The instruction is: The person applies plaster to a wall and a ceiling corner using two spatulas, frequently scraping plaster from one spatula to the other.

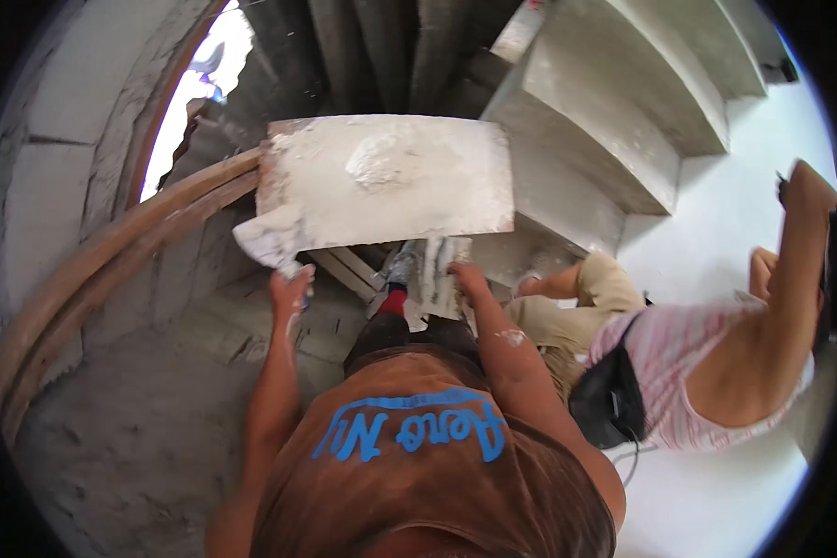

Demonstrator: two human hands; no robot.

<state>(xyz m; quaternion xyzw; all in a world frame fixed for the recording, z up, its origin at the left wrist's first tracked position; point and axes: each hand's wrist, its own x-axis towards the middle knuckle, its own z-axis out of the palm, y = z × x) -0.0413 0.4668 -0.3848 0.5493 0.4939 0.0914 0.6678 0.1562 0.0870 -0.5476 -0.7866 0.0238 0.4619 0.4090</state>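
Note:
A rectangular board smeared with white plaster lies in front of me. A rough mound of wet plaster sits on its middle. My left hand is closed around the handle of a trowel, whose white-coated blade is at the board's near left corner. My right hand grips the edge of a flat rectangular plastering trowel, streaked with plaster, just below the board's near edge. Its handle is not visible. White splashes mark both forearms.
Curved concrete stairs rise at the right. Close on my right is another person in a striped top with a black bag, one arm raised. A curved wooden rail runs along the left, before a block wall.

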